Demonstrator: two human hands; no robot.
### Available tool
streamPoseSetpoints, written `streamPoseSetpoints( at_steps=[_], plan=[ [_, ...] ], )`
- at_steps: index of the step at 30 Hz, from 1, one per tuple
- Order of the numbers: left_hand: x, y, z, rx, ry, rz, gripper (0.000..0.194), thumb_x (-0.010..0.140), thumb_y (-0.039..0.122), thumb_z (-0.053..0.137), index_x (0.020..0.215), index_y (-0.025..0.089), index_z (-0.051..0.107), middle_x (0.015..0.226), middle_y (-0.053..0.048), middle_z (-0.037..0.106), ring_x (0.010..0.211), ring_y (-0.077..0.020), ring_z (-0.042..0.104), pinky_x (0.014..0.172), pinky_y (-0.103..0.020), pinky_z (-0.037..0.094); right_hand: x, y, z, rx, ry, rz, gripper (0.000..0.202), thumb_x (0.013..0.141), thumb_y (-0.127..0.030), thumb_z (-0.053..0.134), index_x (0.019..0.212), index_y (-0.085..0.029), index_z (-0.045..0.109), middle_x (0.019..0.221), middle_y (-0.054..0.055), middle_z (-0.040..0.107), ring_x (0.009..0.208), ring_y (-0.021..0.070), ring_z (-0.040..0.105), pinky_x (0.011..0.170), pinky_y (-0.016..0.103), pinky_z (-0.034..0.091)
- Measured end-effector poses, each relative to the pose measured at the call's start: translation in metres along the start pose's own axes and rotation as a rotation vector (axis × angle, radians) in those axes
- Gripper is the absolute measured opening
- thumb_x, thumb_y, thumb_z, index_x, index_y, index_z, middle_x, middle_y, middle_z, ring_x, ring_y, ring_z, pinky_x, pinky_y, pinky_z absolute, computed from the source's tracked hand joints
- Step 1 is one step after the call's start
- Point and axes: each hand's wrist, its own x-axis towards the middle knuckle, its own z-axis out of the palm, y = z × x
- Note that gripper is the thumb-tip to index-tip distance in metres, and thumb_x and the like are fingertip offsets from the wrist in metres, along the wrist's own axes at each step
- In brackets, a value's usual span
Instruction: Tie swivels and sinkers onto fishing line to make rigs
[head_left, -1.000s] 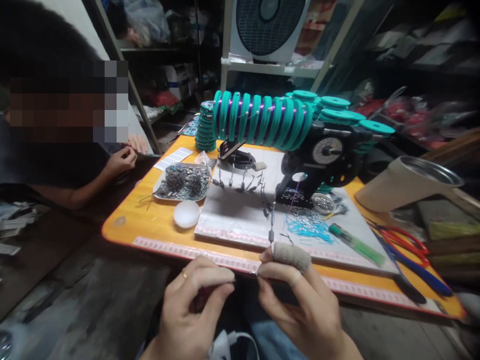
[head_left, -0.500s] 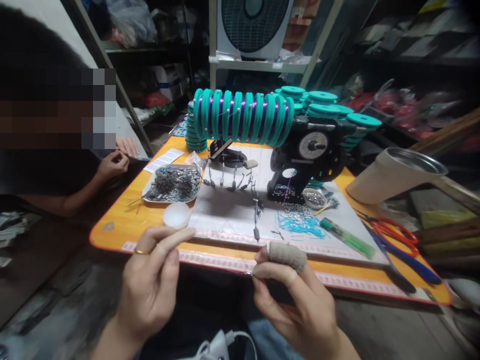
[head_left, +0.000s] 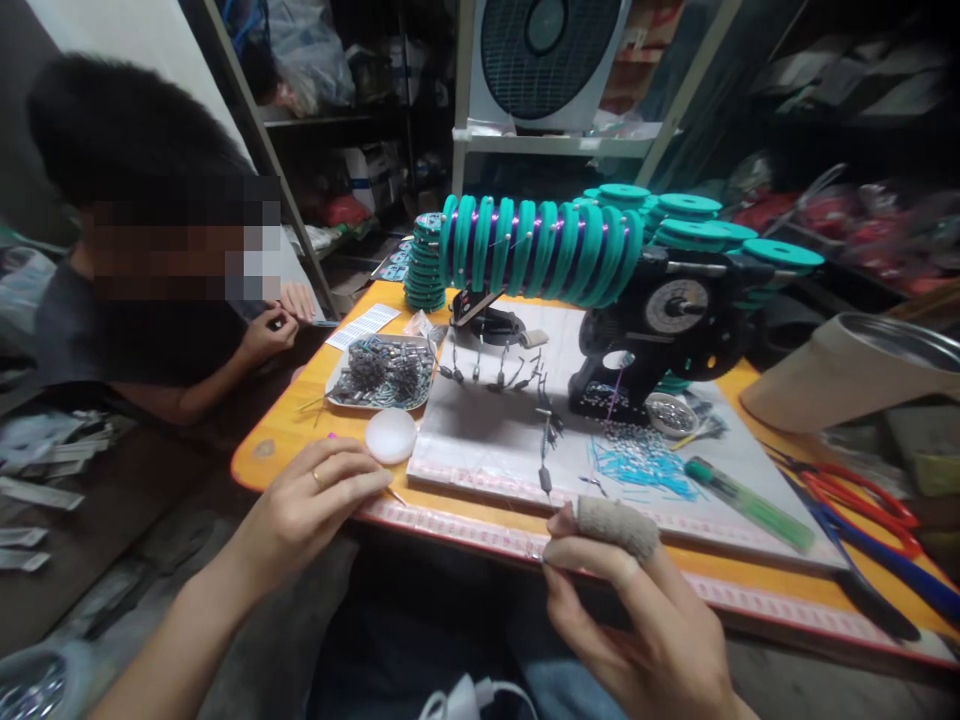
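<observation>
My right hand (head_left: 637, 600) is closed in a pinch at the table's front edge. A tiny shiny metal piece (head_left: 534, 556) shows at its fingertips, too small to make out well. Grey cloth wraps (head_left: 616, 527) one of its fingers. My left hand (head_left: 330, 490), with a ring, is closed over the left front of the table; what its fingertips hold is hidden. A small pale sliver (head_left: 397, 497) shows beside them. Just behind it lies a round white lid or dish (head_left: 391, 436). Between the hands, dark swivel-like pieces (head_left: 544, 478) hang in a chain.
A black winding device (head_left: 626, 340) bears teal spools (head_left: 540, 245). A tray (head_left: 337, 398) of metal parts stands left. Blue bits (head_left: 645, 468), a green-capped tube (head_left: 750, 503), red-handled pliers (head_left: 862, 500) and a tilted cylinder (head_left: 825, 375) lie right. Another person (head_left: 172, 330) sits at the left.
The view has shifted left, so the table sits further right in it. My left hand has turned, its fingers lower and closer together. My right hand keeps its pinch.
</observation>
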Motion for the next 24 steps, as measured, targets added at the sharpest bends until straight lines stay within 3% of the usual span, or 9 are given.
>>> streamPoseSetpoints(
  at_steps=[4, 6, 8, 11, 13, 15, 18, 21, 24],
  plan=[
    [0.004, 0.016, 0.003, 0.007, 0.134, -0.07, 0.037, 0.085, -0.004, 0.064, 0.112, 0.021, 0.07, 0.108, -0.008, 0.069, 0.103, -0.0205, 0.063, 0.093, -0.036, 0.052, 0.002, -0.002, 0.001, 0.008, 0.002, -0.005, 0.022, 0.087, 0.002, 0.06, 0.104, -0.012, 0.061, 0.104, 0.009, 0.061, 0.101, 0.0147, 0.063, 0.095, 0.02, 0.052],
    [0.009, 0.036, 0.008, -0.023, 0.292, -0.132, 0.04, 0.082, -0.005, 0.067, 0.11, 0.022, 0.071, 0.102, -0.005, 0.068, 0.097, -0.0179, 0.065, 0.09, -0.032, 0.052, 0.004, -0.003, 0.002, 0.031, 0.02, 0.002, 0.022, 0.087, 0.003, 0.059, 0.103, -0.012, 0.062, 0.103, 0.009, 0.061, 0.099, 0.0146, 0.062, 0.093, 0.021, 0.053],
    [0.019, 0.063, 0.016, -0.221, 0.406, -0.275, 0.034, 0.084, -0.002, 0.066, 0.108, 0.022, 0.071, 0.093, -0.003, 0.07, 0.088, -0.0153, 0.067, 0.08, -0.026, 0.054, 0.007, -0.004, 0.002, 0.037, 0.044, -0.001, 0.023, 0.086, 0.004, 0.058, 0.102, -0.012, 0.062, 0.102, 0.008, 0.061, 0.099, 0.0149, 0.061, 0.093, 0.022, 0.053],
    [0.042, 0.099, 0.033, -0.817, 0.075, -0.657, 0.017, 0.095, 0.02, 0.06, 0.099, 0.023, 0.077, 0.074, -0.001, 0.07, 0.061, -0.0088, 0.061, 0.055, -0.017, 0.047, 0.01, -0.006, -0.001, 0.001, 0.094, -0.03, 0.023, 0.084, 0.005, 0.059, 0.099, -0.013, 0.063, 0.1, 0.006, 0.061, 0.101, 0.0157, 0.058, 0.096, 0.025, 0.052],
    [0.058, 0.115, 0.047, -1.278, -0.033, -0.899, 0.023, 0.094, 0.037, 0.063, 0.1, 0.02, 0.078, 0.072, -0.002, 0.067, 0.048, -0.0036, 0.049, 0.044, -0.014, 0.036, 0.011, -0.008, -0.004, -0.013, 0.118, -0.052, 0.024, 0.082, 0.006, 0.059, 0.097, -0.013, 0.063, 0.098, 0.005, 0.062, 0.103, 0.0157, 0.057, 0.101, 0.027, 0.049],
    [0.072, 0.122, 0.059, -1.628, 0.032, -1.066, 0.029, 0.085, 0.044, 0.074, 0.096, 0.018, 0.079, 0.072, -0.001, 0.065, 0.043, 0.001, 0.039, 0.04, -0.011, 0.028, 0.011, -0.008, -0.006, -0.009, 0.12, -0.061, 0.026, 0.081, 0.007, 0.059, 0.097, -0.013, 0.062, 0.097, 0.004, 0.063, 0.104, 0.0154, 0.057, 0.105, 0.027, 0.046],
    [0.085, 0.125, 0.067, -1.918, 0.176, -1.174, 0.025, 0.07, 0.035, 0.089, 0.082, 0.015, 0.079, 0.068, 0.001, 0.061, 0.043, 0.0032, 0.034, 0.037, -0.008, 0.025, 0.009, -0.007, -0.008, 0.011, 0.098, -0.035, 0.027, 0.08, 0.006, 0.059, 0.098, -0.013, 0.062, 0.099, 0.004, 0.063, 0.105, 0.0156, 0.057, 0.107, 0.028, 0.045],
    [0.088, 0.126, 0.068, -2.011, 0.189, -1.165, 0.023, 0.068, 0.031, 0.09, 0.077, 0.014, 0.078, 0.061, 0.003, 0.056, 0.045, 0.0017, 0.036, 0.037, -0.006, 0.027, 0.007, -0.007, -0.007, 0.042, 0.114, 0.012, 0.026, 0.081, 0.004, 0.059, 0.097, -0.015, 0.062, 0.098, 0.004, 0.063, 0.103, 0.0157, 0.057, 0.101, 0.026, 0.049],
    [0.084, 0.128, 0.068, -1.874, 0.217, -1.155, 0.024, 0.069, 0.033, 0.089, 0.078, 0.014, 0.077, 0.059, 0.002, 0.058, 0.044, 0.001, 0.04, 0.037, -0.005, 0.031, 0.008, -0.008, -0.005, 0.088, 0.123, 0.078, 0.025, 0.082, 0.003, 0.059, 0.097, -0.017, 0.061, 0.097, 0.004, 0.064, 0.098, 0.0139, 0.06, 0.093, 0.022, 0.051]
  ],
)
